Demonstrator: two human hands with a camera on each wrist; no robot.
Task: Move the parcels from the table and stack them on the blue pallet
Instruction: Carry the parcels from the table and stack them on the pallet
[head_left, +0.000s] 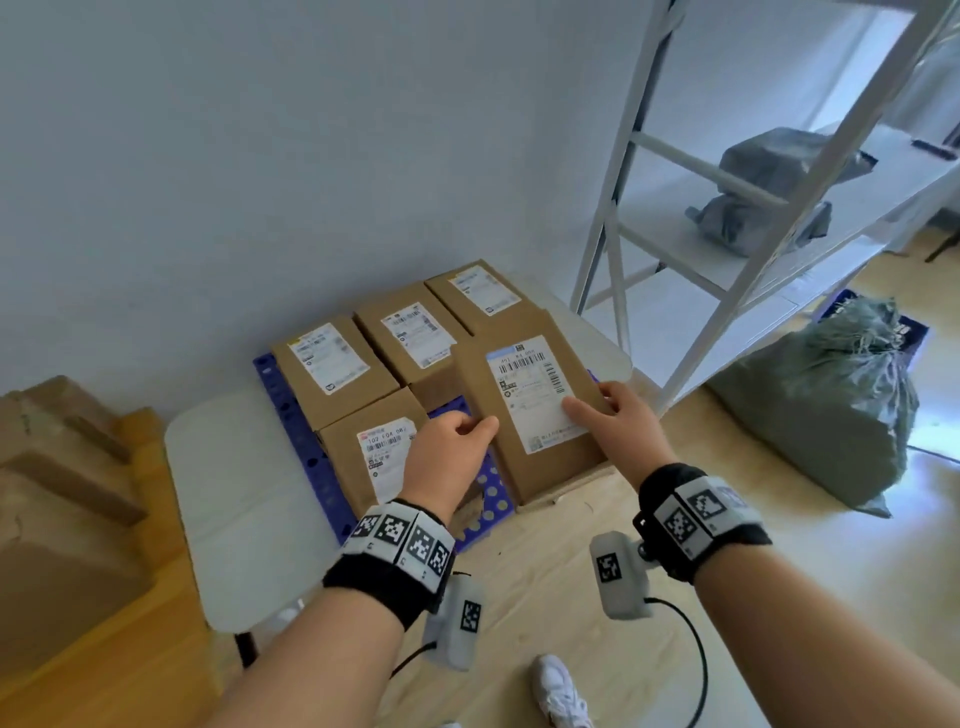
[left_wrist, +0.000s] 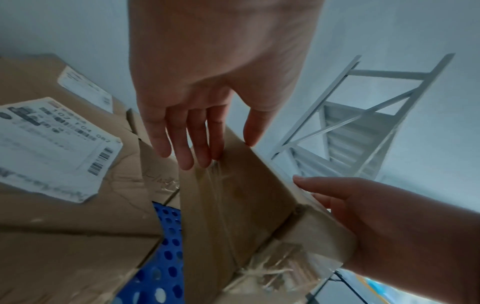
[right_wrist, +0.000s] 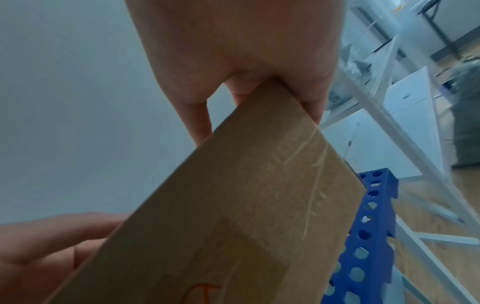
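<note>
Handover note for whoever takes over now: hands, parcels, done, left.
Left hand: fingers straight against the left side of the held parcel, thumb on its top edge.
Right hand: grips that parcel's right side, thumb on the label.
Done: four parcels lie flat on the blue pallet, three in the back row and one front left.
Left: set the held parcel on the front right of the pallet. No table parcels are in view.
</note>
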